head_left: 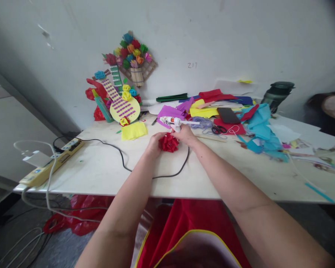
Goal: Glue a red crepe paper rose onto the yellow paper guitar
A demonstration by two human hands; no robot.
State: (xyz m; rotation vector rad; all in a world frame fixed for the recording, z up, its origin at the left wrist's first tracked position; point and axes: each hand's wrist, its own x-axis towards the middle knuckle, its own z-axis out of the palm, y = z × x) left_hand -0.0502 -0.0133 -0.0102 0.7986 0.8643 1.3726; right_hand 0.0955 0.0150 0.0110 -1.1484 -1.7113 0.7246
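Our left hand (154, 144) clasps the paper flower (169, 143) steady on the tabletop (100, 169); our right hand (186, 134) grips the glue gun (175, 121) just above it.

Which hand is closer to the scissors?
Right. The right hand, gripping the glue gun, is just left of the scissors; the left hand is farther, past the red flower.

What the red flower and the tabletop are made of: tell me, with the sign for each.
Red flower: likely matte crepe or tissue paper, given its crumpled, folded petals. Tabletop: probably laminated board or painted wood; pale, smooth, faintly scuffed, thin flat edge.
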